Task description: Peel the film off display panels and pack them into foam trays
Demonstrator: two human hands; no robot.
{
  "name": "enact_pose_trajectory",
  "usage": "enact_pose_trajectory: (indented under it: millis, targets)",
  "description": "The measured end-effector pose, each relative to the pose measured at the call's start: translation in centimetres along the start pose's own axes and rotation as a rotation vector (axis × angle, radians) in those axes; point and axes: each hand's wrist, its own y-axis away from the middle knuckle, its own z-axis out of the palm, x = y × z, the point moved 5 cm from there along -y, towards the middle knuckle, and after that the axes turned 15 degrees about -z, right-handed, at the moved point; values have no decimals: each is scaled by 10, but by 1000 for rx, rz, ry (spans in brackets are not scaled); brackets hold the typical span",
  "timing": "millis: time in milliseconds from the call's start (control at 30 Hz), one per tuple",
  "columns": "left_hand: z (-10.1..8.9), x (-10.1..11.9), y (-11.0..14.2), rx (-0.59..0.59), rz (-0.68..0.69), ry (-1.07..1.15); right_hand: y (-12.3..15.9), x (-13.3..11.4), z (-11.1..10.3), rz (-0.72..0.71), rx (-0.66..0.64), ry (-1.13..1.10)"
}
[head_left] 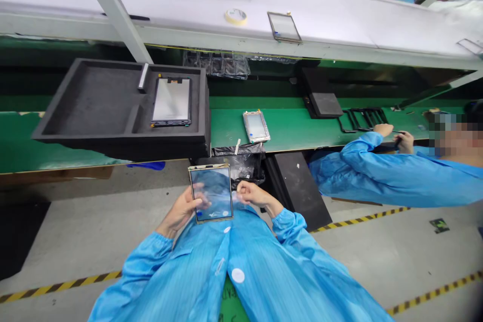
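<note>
My left hand (pixel 183 207) grips a see-through glass touch panel (pixel 212 186) with a thin border at its left edge. Its fingers show through the glass from behind, and the thumb lies on the near face. The panel is upright in front of my lap. Close to its right edge, my right hand (pixel 252 194) is closed in a pinch; whatever it holds is too faint to make out. Beyond the hands, on the green bench, lies a small stack of similar panels (pixel 256 127). A black plastic bag (pixel 247 165) hangs just behind the held panel.
Stacked black foam trays (pixel 86 135) stand at left, with a display module (pixel 171 102) in the top one. A shelf above bears a tape roll (pixel 236 16) and another panel (pixel 285 27). At right, a co-worker's hands (pixel 394 136) work near black frames (pixel 364 119).
</note>
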Motion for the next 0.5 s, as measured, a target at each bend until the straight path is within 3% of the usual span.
enact_pose_trajectory:
  millis: [133,267,400,500]
  targets:
    - [-16,-12,5,196,-76,-131,19,25,-6,150,-55,-106]
    - [-28,-27,8,342,-45,28,13,46,-47,162,75,-75]
    - [-63,-49,25,645,61,372,-21,54,-125,27,307,511]
    - [-79,-70,40,837,105,455,-64,67,-171,38,360,825]
